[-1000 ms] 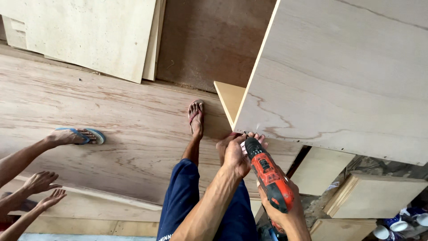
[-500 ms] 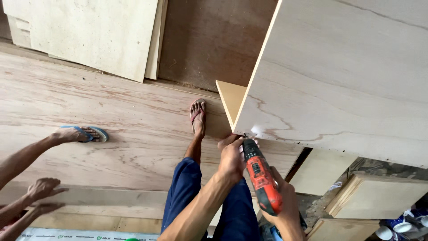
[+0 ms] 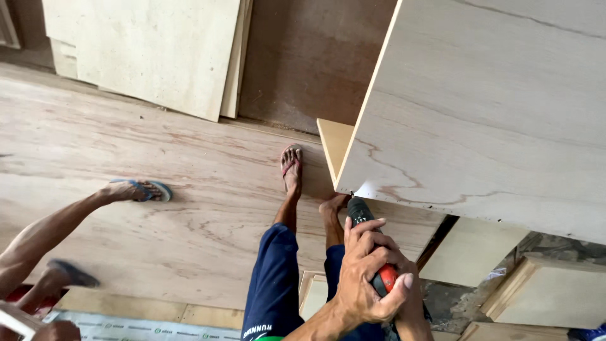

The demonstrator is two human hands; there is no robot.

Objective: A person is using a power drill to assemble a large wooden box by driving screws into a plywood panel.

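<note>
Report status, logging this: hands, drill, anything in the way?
Left hand wrapped over drill. Right hand beneath, mostly hidden. Drill nose at panel corner. Nothing blocking.

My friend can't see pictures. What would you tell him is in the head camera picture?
Seen from above, a person's left hand and right hand grip a red and black power drill, its tip pressed at the lower corner of a large pale plywood panel. Below are the person's blue shorts and sandalled foot on a plywood floor; another person's leg enters from the left.
</note>
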